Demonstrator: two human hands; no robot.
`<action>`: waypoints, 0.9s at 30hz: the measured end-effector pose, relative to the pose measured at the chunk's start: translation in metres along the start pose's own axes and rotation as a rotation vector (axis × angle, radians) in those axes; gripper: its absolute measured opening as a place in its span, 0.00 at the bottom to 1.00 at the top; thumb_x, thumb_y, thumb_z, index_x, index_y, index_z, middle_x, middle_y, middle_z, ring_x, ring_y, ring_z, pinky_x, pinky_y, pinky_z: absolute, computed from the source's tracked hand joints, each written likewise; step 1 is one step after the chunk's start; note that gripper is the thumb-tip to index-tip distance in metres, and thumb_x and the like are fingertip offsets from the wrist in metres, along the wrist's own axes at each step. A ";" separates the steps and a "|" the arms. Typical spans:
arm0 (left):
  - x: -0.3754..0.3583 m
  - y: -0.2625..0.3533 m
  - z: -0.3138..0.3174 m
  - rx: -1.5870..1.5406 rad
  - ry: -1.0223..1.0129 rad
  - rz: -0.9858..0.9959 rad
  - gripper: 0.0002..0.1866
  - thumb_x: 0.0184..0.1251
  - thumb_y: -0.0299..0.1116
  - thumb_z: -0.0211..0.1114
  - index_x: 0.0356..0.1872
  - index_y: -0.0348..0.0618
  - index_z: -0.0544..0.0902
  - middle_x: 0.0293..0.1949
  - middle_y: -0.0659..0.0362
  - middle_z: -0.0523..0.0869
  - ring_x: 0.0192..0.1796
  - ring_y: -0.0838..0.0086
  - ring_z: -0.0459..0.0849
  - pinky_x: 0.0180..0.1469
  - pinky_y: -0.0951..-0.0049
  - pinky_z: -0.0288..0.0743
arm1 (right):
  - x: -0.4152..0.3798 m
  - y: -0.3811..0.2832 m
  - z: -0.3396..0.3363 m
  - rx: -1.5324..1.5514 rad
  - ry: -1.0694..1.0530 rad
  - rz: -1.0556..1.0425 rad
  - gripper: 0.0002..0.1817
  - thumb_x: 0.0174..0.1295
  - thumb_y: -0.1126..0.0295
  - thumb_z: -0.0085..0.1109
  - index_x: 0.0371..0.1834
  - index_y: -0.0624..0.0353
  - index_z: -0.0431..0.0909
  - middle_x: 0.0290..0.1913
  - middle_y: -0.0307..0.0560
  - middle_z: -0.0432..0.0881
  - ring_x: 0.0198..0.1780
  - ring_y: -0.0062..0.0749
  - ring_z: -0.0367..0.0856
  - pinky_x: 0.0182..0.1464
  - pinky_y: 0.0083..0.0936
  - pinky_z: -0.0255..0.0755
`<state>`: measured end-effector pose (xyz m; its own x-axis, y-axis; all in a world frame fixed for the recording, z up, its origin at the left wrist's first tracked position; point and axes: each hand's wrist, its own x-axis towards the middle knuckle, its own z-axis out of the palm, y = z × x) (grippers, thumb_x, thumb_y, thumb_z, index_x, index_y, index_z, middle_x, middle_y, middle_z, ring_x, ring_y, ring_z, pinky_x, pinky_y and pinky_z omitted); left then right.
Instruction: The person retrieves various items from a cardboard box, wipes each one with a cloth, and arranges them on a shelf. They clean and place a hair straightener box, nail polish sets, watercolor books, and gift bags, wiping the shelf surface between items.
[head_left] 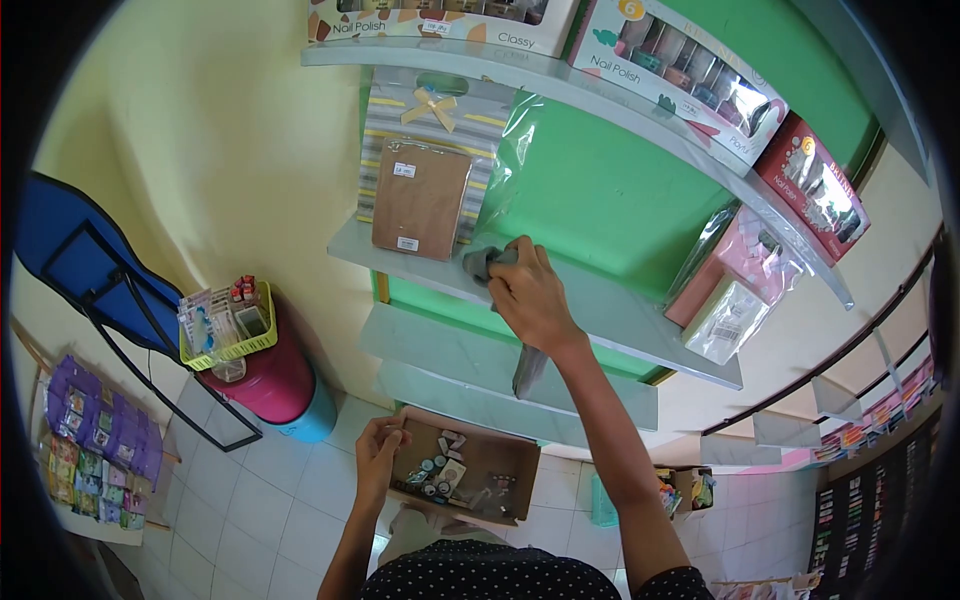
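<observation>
My right hand point(535, 300) is closed round a crumpled grey cloth point(488, 264) at the front of a pale glass shelf point(600, 305). Part of the cloth hangs below my wrist. Close to it on the shelf stand a brown boxed item point(420, 200) with price stickers and a striped gift bag point(490, 105) with a yellow bow. Lower down, my left hand point(376, 455) has its fingers curled beside the left rim of an open cardboard box point(515, 490); I cannot tell what they grip. Small bottles and jars point(440, 475) lie inside the box.
Nail polish sets point(680, 75) line the shelf above. Wrapped boxes point(728, 318) stand at the right end of the shelf. On the left are a pink drum point(265, 370) bearing a yellow basket point(230, 350), and a blue folding chair point(75, 240). Lower shelves point(470, 345) sit beneath.
</observation>
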<state>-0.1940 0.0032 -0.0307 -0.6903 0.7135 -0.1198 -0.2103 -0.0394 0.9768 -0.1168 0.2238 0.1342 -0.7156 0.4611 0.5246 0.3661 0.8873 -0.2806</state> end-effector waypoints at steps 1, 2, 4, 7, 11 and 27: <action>0.001 0.000 0.000 -0.003 -0.006 0.006 0.09 0.56 0.25 0.50 0.38 0.36 0.72 0.26 0.60 0.78 0.31 0.82 0.73 0.34 0.84 0.63 | -0.006 0.003 -0.004 0.024 0.023 -0.069 0.08 0.47 0.72 0.47 0.21 0.61 0.76 0.35 0.53 0.66 0.37 0.44 0.66 0.38 0.35 0.65; 0.000 0.001 0.000 -0.002 -0.007 0.009 0.09 0.56 0.25 0.50 0.38 0.36 0.72 0.26 0.60 0.78 0.31 0.82 0.73 0.34 0.84 0.63 | -0.010 0.006 -0.008 0.048 0.046 -0.139 0.08 0.47 0.72 0.47 0.22 0.61 0.76 0.34 0.53 0.66 0.37 0.44 0.66 0.37 0.36 0.65; -0.003 0.003 -0.001 0.008 0.016 -0.017 0.09 0.56 0.25 0.50 0.38 0.37 0.72 0.26 0.60 0.78 0.31 0.82 0.73 0.34 0.84 0.63 | -0.012 0.012 -0.016 0.005 0.048 -0.094 0.08 0.47 0.72 0.47 0.21 0.61 0.76 0.33 0.53 0.65 0.36 0.44 0.66 0.37 0.36 0.65; -0.005 0.002 -0.003 -0.002 0.023 -0.011 0.09 0.56 0.26 0.50 0.38 0.37 0.72 0.26 0.60 0.78 0.31 0.81 0.74 0.34 0.84 0.63 | -0.007 0.013 -0.013 -0.074 0.045 -0.007 0.07 0.47 0.71 0.47 0.20 0.60 0.76 0.33 0.52 0.65 0.36 0.44 0.66 0.37 0.36 0.65; -0.003 0.006 0.004 0.026 -0.031 0.000 0.09 0.56 0.26 0.50 0.38 0.37 0.72 0.26 0.60 0.78 0.31 0.81 0.74 0.34 0.83 0.64 | -0.013 0.004 -0.004 -0.061 0.103 -0.051 0.06 0.45 0.71 0.49 0.18 0.59 0.75 0.33 0.52 0.66 0.36 0.43 0.67 0.36 0.36 0.65; -0.008 0.000 -0.008 0.072 0.042 -0.069 0.09 0.57 0.30 0.51 0.39 0.43 0.72 0.28 0.62 0.79 0.34 0.80 0.76 0.37 0.80 0.64 | -0.083 0.051 -0.073 -0.576 0.067 0.501 0.09 0.48 0.69 0.48 0.21 0.64 0.75 0.37 0.59 0.66 0.39 0.49 0.70 0.37 0.39 0.68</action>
<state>-0.1944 -0.0086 -0.0308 -0.7048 0.6826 -0.1930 -0.2091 0.0601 0.9760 0.0046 0.2313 0.1356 -0.3514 0.7929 0.4978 0.9029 0.4277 -0.0439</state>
